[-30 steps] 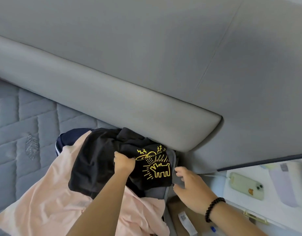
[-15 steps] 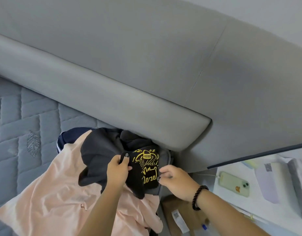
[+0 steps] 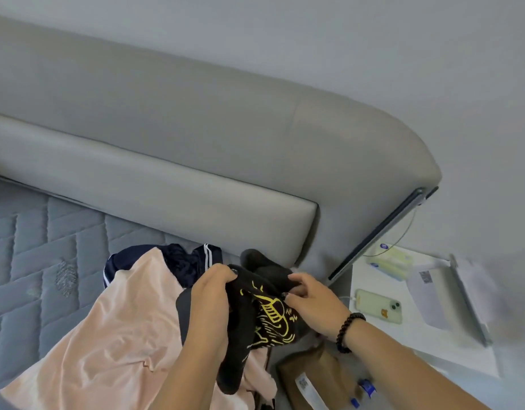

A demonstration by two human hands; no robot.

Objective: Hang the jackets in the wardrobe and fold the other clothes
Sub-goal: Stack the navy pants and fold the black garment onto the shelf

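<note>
At the head end of the bed [image 3: 33,261], close to the grey padded headboard [image 3: 166,179], a black T-shirt with a yellow print [image 3: 264,318] is held bunched up between both hands. The left hand [image 3: 209,294] is curled over the shirt's upper left edge, fingers gripping the fabric; the right hand [image 3: 311,297] is pinching the fabric at the upper right, just beside the print. A black beaded bracelet [image 3: 348,329] is worn on the right wrist. The lower part of the shirt is seen hanging down between the forearms. Under and left of the shirt a pale pink garment [image 3: 107,350] is spread over the grey quilted mattress, and a navy garment with white stripes [image 3: 184,261] is lying crumpled beyond it, partly covered by the pink one and close to the headboard. Right of the bed a white tabletop [image 3: 432,347] is seen; on it lie a pale green phone [image 3: 376,306] face down with a cable plugged in, a tissue pack [image 3: 388,261] near the far edge, and a pale lilac flat item [image 3: 432,294] whose nature cannot be told. A brown paper parcel with a white label [image 3: 311,377] is seen below the right forearm, beside the bed.
</note>
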